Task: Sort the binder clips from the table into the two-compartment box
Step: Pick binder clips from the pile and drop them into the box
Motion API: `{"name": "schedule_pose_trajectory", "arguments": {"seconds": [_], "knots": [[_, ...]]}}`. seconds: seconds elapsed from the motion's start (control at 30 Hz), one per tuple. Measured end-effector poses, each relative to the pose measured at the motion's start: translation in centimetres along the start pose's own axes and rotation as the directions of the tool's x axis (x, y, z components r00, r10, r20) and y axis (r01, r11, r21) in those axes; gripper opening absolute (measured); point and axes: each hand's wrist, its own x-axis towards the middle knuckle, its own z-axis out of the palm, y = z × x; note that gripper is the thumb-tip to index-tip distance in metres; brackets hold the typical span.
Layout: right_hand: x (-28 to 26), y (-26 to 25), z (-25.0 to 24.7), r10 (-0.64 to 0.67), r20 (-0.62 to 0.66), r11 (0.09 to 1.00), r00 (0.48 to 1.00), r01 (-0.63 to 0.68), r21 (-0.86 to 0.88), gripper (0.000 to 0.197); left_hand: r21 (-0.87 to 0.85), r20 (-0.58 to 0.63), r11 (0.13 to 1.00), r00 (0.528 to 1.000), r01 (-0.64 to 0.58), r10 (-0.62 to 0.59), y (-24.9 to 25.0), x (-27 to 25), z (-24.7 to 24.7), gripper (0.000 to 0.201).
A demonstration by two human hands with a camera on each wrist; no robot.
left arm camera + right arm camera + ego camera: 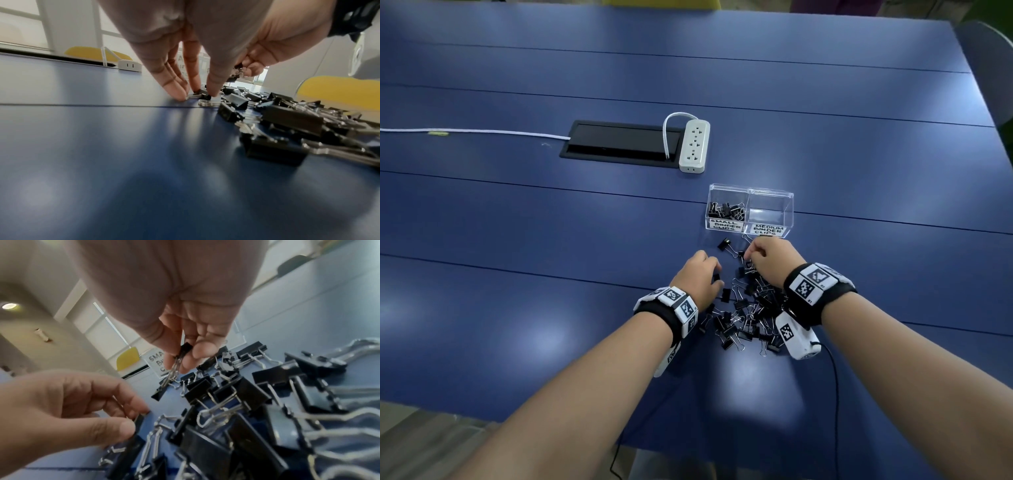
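A clear two-compartment box (770, 193) stands on the blue table. Its left half, labelled SMALL BINDER CLIPS, holds several black clips (724, 209); no clips show in the half labelled MEDIUM. A pile of black binder clips (750, 317) lies between my wrists, just short of the box. At the pile's left edge my left hand (717, 279) pinches a small clip (202, 95) that lies on the table. My right hand (748, 257) hovers over the pile's far end and pinches a small clip (186, 348), raised off the table, between thumb and fingers.
A white power strip (694, 145) and a black cable hatch (619, 144) lie beyond the box, with a white cable (465, 132) running left. One loose clip (723, 244) lies just in front of the box. A grey chair (986, 68) stands at the table's far right corner.
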Motion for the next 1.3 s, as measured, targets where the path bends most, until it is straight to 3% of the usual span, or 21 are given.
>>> {"name": "schedule_pose_trajectory", "arguments": {"seconds": [0.17,0.3,0.4,0.53,0.77,0.93,1.1,1.3], "knots": [[0.1,-0.1,0.8,0.065,0.041,0.993,0.997,-0.068,0.095,0.023,0.068,0.005,0.997,0.999,-0.04,0.039,0.3,-0.1,-0.3,0.017],[0.0,-0.2,1.1,0.046,0.073,0.992,0.996,-0.055,0.114,0.021,-0.186,-0.038,0.979,0.995,0.08,-0.089,0.4,0.1,-0.9,0.009],[0.0,-0.2,1.3,0.026,0.085,0.991,0.996,-0.037,0.129,0.031,-0.304,-0.029,0.947,0.993,0.101,-0.116,0.6,0.4,-1.2,0.021],[0.0,-0.5,1.5,-0.01,0.08,0.988,0.997,-0.002,0.158,0.033,-0.293,0.07,0.938,0.982,0.186,-0.173,1.1,1.1,-1.2,0.031],[0.2,-0.2,1.3,-0.045,0.088,0.983,0.995,0.028,0.182,0.025,-0.236,0.078,0.957,0.985,0.169,-0.154,0.9,1.6,-0.4,0.013],[0.8,0.7,0.2,0.044,-0.036,0.985,0.998,-0.038,0.171,0.028,-0.246,0.025,0.944,0.976,0.218,-0.218,0.0,1.4,-0.4,0.009],[2.1,-1.4,-1.6,-0.043,-0.16,0.987,0.986,0.066,0.146,0.013,-0.198,-0.001,0.966,0.985,0.168,-0.171,0.4,1.4,-1.0,0.012],[3.8,-2.9,-2.6,-0.077,-0.183,0.974,0.98,0.114,0.197,0.032,-0.17,-0.111,0.981,0.987,0.095,-0.115,2.3,3.4,-4.2,0.011]]}}
